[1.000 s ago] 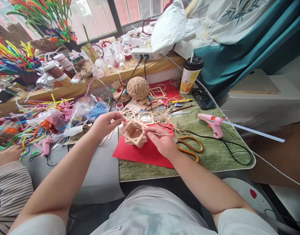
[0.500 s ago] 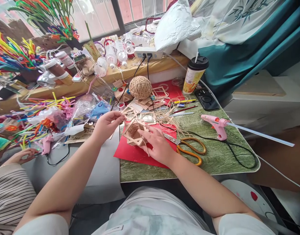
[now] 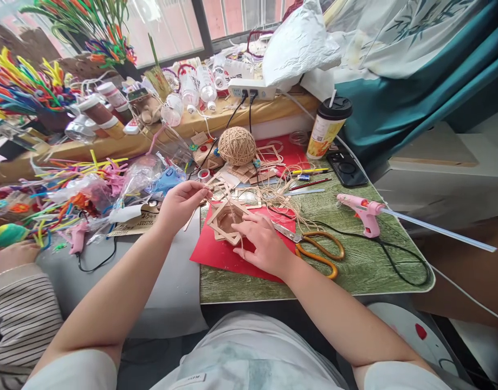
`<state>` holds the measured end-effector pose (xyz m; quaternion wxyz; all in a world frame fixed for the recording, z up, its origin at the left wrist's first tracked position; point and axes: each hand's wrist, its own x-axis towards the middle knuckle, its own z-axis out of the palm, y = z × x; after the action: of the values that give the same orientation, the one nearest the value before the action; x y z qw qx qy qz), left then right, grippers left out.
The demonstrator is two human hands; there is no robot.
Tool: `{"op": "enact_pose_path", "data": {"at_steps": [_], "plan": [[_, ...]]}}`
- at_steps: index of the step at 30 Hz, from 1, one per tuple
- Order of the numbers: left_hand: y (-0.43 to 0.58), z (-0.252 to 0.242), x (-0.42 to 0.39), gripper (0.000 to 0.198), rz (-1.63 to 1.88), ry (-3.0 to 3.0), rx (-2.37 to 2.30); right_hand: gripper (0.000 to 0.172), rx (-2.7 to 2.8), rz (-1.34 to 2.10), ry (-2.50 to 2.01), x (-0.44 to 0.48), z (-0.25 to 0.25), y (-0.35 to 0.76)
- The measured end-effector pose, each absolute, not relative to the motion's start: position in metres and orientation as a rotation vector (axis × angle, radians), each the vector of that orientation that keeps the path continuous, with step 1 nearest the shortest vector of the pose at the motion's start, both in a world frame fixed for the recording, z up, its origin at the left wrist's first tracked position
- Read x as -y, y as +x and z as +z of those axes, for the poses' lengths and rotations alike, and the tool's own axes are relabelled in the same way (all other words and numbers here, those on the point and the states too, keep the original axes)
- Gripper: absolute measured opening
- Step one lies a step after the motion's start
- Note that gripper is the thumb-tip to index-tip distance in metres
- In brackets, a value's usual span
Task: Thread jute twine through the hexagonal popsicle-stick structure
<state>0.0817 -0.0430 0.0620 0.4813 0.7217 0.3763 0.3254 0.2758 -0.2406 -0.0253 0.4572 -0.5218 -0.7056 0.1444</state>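
Observation:
A small hexagonal frame of wooden sticks (image 3: 225, 219) rests on a red paper sheet (image 3: 216, 253) on the green wood-grain board (image 3: 354, 260). My right hand (image 3: 264, 242) lies over the frame's right side, fingers curled on its edge and on a strand of jute twine. My left hand (image 3: 180, 201) is at the frame's upper left, fingers pinched on a thin wooden stick or twine end by the rim. Loose twine (image 3: 279, 200) trails behind the frame toward the twine ball (image 3: 236, 145).
Orange-handled scissors (image 3: 317, 250) lie right of my right hand. A pink glue gun (image 3: 364, 212) with cord, a drink cup (image 3: 328, 126), a phone (image 3: 348, 169) and pens sit further right. Pipe cleaners (image 3: 49, 189) and bottles crowd the left. Another person's striped sleeve (image 3: 21, 309) is at the lower left.
The stick frame was tilted up in my hands and now lies flatter on the red paper. My right hand slid over its right edge. The other person's hand shifted at the left.

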Motion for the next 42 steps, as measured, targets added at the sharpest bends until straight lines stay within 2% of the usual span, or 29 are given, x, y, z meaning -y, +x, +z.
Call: {"op": "enact_pose_path", "data": {"at_steps": [5,8,12,17,26,35,39,42], "plan": [[0.080,0.061,0.051,0.031,0.893,1.739,-0.852,0.065,1.679,0.328,-1.281,0.242,-0.024,0.277],[0.078,0.063,0.051,0.029,0.924,1.756,-0.854,0.060,1.635,0.282,-1.274,0.242,-0.024,0.277],[0.077,0.065,0.044,0.035,0.943,1.784,-0.902,0.052,1.587,0.313,-1.285,0.241,-0.024,0.276],[0.081,0.057,0.020,0.040,0.899,1.766,-0.970,0.051,1.566,0.363,-1.303,0.241,-0.025,0.273],[0.076,0.023,0.005,0.041,0.958,1.624,-0.889,0.051,1.549,0.086,-1.309,0.240,-0.025,0.273],[0.064,-0.022,0.018,0.032,1.149,1.545,-0.687,0.046,1.412,0.036,-1.415,0.233,-0.037,0.277],[0.058,-0.023,0.024,0.020,1.289,1.611,-0.618,0.047,1.377,-0.039,-1.448,0.237,-0.036,0.275],[0.053,-0.014,0.030,0.012,1.329,1.865,-0.532,0.051,1.443,-0.180,-1.413,0.241,-0.015,0.270]]}}
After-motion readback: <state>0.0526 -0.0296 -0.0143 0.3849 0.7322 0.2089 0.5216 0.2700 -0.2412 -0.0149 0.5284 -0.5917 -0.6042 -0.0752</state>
